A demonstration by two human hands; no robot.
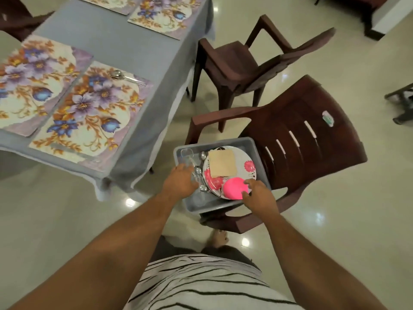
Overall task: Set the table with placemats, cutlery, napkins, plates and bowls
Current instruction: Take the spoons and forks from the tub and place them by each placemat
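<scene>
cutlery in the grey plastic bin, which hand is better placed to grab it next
Left: the left hand hovers over the steel spoons, while the right hand touches the pink bowl.

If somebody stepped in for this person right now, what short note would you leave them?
Left hand: reaching into the grey tub over the spoons; grip not clear.
Right hand: fingers touching the pink bowl, not yet lifted.
The tub sits on a brown chair and holds flowered plates, a folded napkin, the bowl, the spoons and a clear glass.
Done: four placemats on the table; cutlery on the near right mat.
Left: remaining cutlery, napkins, plates, bowls.
</scene>
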